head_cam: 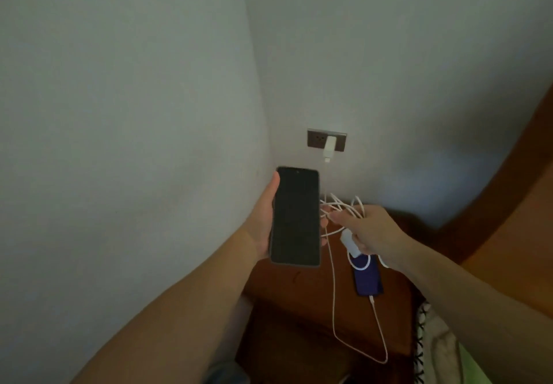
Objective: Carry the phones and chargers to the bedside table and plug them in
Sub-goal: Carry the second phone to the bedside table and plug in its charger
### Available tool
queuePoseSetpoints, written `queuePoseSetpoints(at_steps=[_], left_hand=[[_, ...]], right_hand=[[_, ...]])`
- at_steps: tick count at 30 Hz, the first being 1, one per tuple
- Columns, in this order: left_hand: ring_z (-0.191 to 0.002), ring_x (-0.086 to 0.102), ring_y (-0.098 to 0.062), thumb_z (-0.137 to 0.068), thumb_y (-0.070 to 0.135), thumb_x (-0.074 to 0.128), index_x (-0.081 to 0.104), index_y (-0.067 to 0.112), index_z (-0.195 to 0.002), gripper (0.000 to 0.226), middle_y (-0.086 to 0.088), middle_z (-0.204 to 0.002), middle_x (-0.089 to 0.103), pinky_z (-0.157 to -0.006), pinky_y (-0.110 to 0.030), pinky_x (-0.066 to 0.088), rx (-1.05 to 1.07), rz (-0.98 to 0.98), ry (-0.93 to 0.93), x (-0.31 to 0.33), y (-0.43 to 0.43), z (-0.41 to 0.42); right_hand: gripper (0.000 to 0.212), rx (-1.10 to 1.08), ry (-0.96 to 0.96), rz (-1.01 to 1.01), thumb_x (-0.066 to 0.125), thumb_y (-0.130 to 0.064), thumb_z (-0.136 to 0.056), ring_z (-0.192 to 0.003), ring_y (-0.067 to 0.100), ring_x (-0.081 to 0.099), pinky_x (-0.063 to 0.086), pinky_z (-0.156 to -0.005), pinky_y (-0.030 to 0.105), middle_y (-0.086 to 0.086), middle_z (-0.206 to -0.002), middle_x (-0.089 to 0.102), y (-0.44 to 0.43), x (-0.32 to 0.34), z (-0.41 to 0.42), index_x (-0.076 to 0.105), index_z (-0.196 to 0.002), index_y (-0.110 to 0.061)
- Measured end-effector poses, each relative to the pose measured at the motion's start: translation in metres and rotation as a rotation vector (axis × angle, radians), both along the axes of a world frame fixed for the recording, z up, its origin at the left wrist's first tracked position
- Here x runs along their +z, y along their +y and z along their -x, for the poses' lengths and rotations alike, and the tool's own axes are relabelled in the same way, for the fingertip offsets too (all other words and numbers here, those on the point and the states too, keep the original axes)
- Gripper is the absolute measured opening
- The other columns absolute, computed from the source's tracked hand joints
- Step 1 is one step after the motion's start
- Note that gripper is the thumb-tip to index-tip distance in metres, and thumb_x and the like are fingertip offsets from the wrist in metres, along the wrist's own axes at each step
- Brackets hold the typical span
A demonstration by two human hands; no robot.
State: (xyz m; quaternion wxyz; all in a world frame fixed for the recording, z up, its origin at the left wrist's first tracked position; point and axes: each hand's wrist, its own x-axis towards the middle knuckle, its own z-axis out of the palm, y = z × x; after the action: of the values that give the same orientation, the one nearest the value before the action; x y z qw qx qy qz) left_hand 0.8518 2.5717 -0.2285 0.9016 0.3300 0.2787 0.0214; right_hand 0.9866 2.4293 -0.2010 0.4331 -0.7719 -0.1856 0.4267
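Note:
My left hand [263, 219] holds a black phone [294, 216] upright, its dark screen facing me, above the left part of the wooden bedside table [287, 323]. My right hand [368, 231] grips a bundle of white cable [344, 207] and a white charger block [349, 243]. A blue phone [368, 282] lies on the table with a white cable [377, 329] plugged into its near end. That cable loops up to a white adapter [329, 145] seated in the wall socket [326, 140].
Grey walls meet in a corner behind the table. A curved wooden headboard [502, 204] rises at the right. Bedding with a black-and-white trim [425, 341] lies at the lower right beside the table.

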Motion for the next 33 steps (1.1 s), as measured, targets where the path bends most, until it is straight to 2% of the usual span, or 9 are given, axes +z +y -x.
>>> queuePoseSetpoints(at_steps=[6, 9, 11, 14, 17, 19, 24, 30, 33], left_hand=[[-0.092, 0.066, -0.033, -0.059, 0.080, 0.064, 0.049, 0.008, -0.139, 0.109, -0.019, -0.110, 0.064, -0.084, -0.047, 0.052, 0.072, 0.010, -0.022, -0.007, 0.017, -0.019], [-0.088, 0.065, -0.031, -0.059, 0.078, 0.063, 0.047, 0.005, -0.140, 0.110, -0.019, -0.110, 0.063, -0.081, -0.047, 0.054, 0.089, 0.088, -0.126, -0.004, 0.025, -0.027], [-0.087, 0.066, -0.032, -0.059, 0.078, 0.064, 0.052, 0.006, -0.136, 0.106, -0.020, -0.107, 0.064, -0.079, -0.046, 0.056, 0.157, 0.147, -0.178, -0.004, 0.026, -0.031], [-0.090, 0.064, -0.032, -0.063, 0.083, 0.056, 0.050, 0.005, -0.138, 0.108, -0.020, -0.109, 0.061, -0.085, -0.047, 0.053, 0.195, 0.166, -0.152, -0.011, 0.027, -0.032], [-0.091, 0.063, -0.030, -0.064, 0.086, 0.053, 0.042, 0.006, -0.144, 0.113, -0.018, -0.110, 0.058, -0.083, -0.046, 0.053, 0.127, 0.163, -0.149, -0.012, 0.036, -0.027], [-0.089, 0.064, -0.029, -0.061, 0.085, 0.055, 0.043, 0.007, -0.143, 0.113, -0.017, -0.107, 0.060, -0.082, -0.045, 0.055, 0.083, 0.164, -0.153, -0.012, 0.044, -0.021], [-0.082, 0.066, -0.029, -0.059, 0.085, 0.055, 0.060, 0.007, -0.117, 0.098, -0.016, -0.097, 0.064, -0.076, -0.042, 0.057, 0.041, 0.165, -0.132, -0.009, 0.055, -0.014], [-0.086, 0.067, -0.030, -0.058, 0.083, 0.057, 0.066, 0.007, -0.116, 0.096, -0.018, -0.099, 0.068, -0.079, -0.044, 0.056, -0.065, 0.195, -0.184, -0.006, 0.050, -0.012], [-0.087, 0.064, -0.028, -0.061, 0.086, 0.052, 0.056, 0.008, -0.128, 0.103, -0.016, -0.102, 0.063, -0.081, -0.044, 0.054, 0.007, 0.191, -0.174, -0.010, 0.049, -0.010]], right_hand=[[0.023, -0.001, 0.123, -0.024, 0.058, -0.032, -0.092, -0.042, 0.010, 0.034, 0.030, -0.039, 0.020, 0.000, -0.053, 0.044, 0.019, -0.003, -0.035, 0.063, -0.083, -0.012], [0.004, 0.030, -0.060, -0.035, 0.062, -0.017, -0.090, -0.057, 0.011, 0.058, 0.048, -0.048, 0.020, 0.001, -0.070, 0.062, 0.028, -0.014, -0.039, 0.059, -0.090, -0.015], [0.025, 0.031, -0.129, -0.102, 0.071, -0.018, -0.083, -0.068, 0.013, 0.067, 0.053, -0.057, 0.020, -0.001, -0.080, 0.067, 0.034, -0.022, -0.034, 0.055, -0.102, -0.020], [0.030, -0.054, -0.038, -0.326, 0.078, -0.024, -0.075, -0.070, 0.012, 0.071, 0.053, -0.051, 0.016, -0.008, -0.080, 0.071, 0.042, -0.023, -0.021, 0.059, -0.096, -0.033], [0.023, -0.044, 0.156, -0.462, 0.076, -0.017, -0.077, -0.050, 0.009, 0.063, 0.046, -0.041, 0.015, -0.004, -0.068, 0.070, 0.050, -0.016, -0.016, 0.066, -0.096, -0.026], [0.026, -0.021, 0.227, -0.429, 0.075, -0.022, -0.074, -0.040, 0.007, 0.049, 0.039, -0.036, 0.018, -0.003, -0.061, 0.065, 0.054, -0.015, -0.018, 0.068, -0.100, -0.022], [0.019, 0.112, 0.266, -0.463, 0.066, -0.012, -0.085, -0.041, 0.009, 0.041, 0.034, -0.037, 0.020, -0.003, -0.060, 0.063, 0.061, -0.015, -0.021, 0.070, -0.102, -0.019], [0.013, 0.212, 0.243, -0.411, 0.069, -0.030, -0.072, -0.039, 0.007, 0.044, 0.035, -0.035, 0.017, -0.002, -0.055, 0.063, 0.070, -0.010, -0.027, 0.075, -0.081, -0.024], [0.017, 0.290, 0.255, -0.445, 0.070, -0.017, -0.078, -0.040, 0.007, 0.044, 0.037, -0.037, 0.017, -0.002, -0.056, 0.060, 0.071, -0.010, -0.033, 0.073, -0.094, -0.021]])
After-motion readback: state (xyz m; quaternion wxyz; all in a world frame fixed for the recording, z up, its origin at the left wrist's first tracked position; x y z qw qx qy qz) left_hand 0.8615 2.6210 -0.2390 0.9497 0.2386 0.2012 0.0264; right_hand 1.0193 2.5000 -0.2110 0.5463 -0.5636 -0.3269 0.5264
